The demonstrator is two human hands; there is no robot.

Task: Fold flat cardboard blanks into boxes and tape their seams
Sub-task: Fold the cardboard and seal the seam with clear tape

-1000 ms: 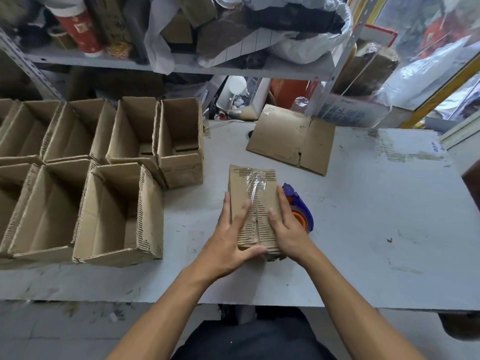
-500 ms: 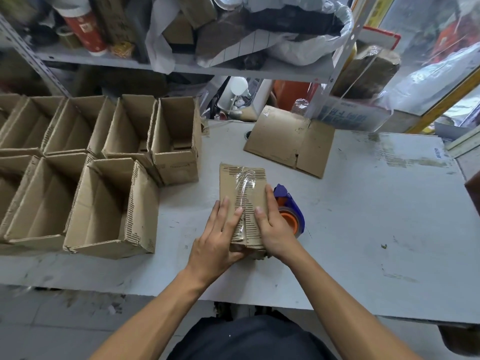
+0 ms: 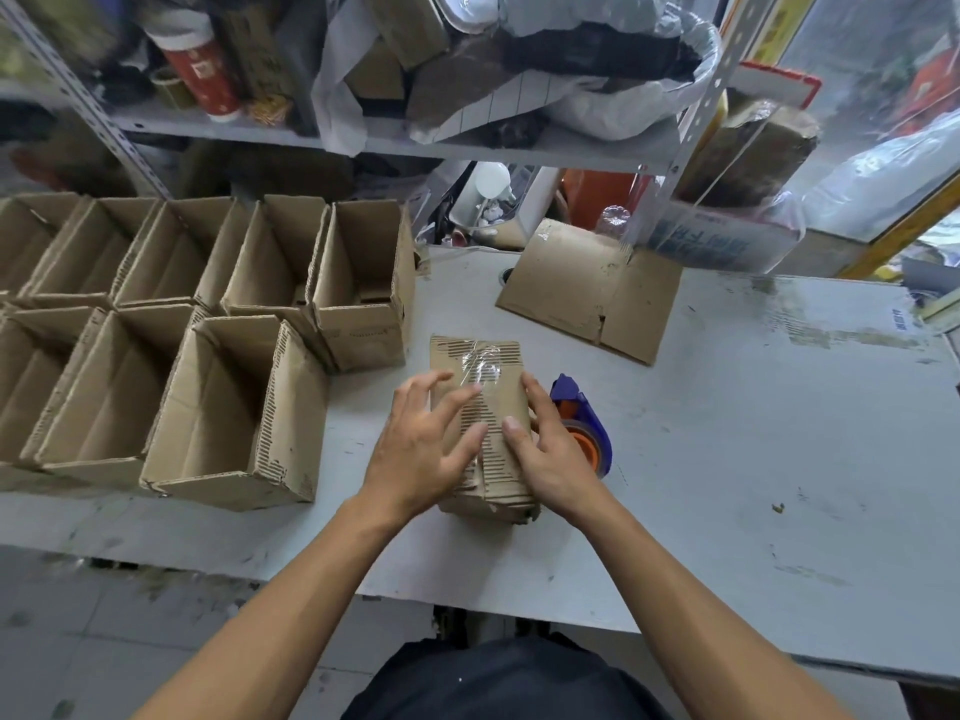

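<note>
Here left hand (image 3: 423,449) lies spread, fingers flat on the box (image 3: 483,423); right hand (image 3: 548,452) likewise flat on its other side. Clear tape (image 3: 480,368) runs along the seam just beyond the fingertips. Dispenser (image 3: 584,426) just right of right hand. Open boxes (image 3: 234,407) left, flat blank (image 3: 592,288) beyond.

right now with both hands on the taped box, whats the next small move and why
Probably lift the box and set it among the open boxes on the left. Clear tape already covers its seam, both the left hand and right hand lie flat on it, and the tape dispenser lies set down.
</note>
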